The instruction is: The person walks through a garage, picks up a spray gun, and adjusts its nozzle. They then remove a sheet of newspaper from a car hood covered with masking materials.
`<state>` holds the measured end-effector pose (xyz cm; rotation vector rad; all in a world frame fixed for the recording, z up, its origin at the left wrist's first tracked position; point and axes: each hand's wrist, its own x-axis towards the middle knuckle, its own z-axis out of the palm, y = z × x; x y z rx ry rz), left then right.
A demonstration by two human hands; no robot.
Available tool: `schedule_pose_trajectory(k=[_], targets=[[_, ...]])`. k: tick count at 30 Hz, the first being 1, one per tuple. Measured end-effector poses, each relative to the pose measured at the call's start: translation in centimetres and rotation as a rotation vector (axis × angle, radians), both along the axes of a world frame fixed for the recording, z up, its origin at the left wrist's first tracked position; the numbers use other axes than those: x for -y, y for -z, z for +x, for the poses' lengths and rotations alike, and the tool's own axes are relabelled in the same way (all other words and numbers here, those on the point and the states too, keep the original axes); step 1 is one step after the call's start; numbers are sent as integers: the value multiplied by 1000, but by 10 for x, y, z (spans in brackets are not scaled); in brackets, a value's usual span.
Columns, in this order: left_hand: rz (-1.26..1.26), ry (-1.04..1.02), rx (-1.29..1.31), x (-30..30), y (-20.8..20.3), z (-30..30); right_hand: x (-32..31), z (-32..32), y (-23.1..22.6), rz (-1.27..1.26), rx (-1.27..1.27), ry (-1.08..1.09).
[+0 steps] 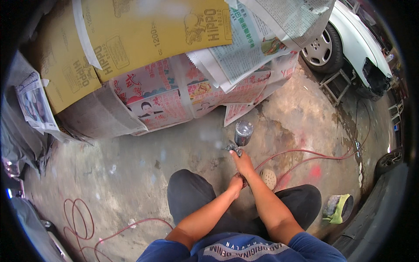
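My right hand (244,163) is closed around a spray gun (234,149), held low over the floor in front of my knees. Its metal body shows only in part beyond my fingers. A clear cup with dark contents (243,132) sits at the gun's far side. Just below and to the left, my left hand (236,183) is closed near the bottom of the gun's grip; what its fingers grasp is hidden. A red hose (301,151) runs from beside my hands off to the right.
Ahead stands a large body masked with yellow paper (166,26) and newspaper (244,43). A white car (362,39) is at the far right, near a metal stand (336,87). A container with a yellow-green cloth (338,210) is at my right. Hose loops (78,218) lie left.
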<state>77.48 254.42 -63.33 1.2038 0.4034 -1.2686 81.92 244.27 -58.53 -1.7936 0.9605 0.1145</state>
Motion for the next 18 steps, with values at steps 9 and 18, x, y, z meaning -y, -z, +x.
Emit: schedule_pose_trajectory(k=[9, 18], targets=[[-65, -7, -20, -15, -40, -13, -6, -25, -16, -32, 57, -9], [-501, 264, 334, -19, -126, -25, -11, -81, -191, -68, 436, 251]])
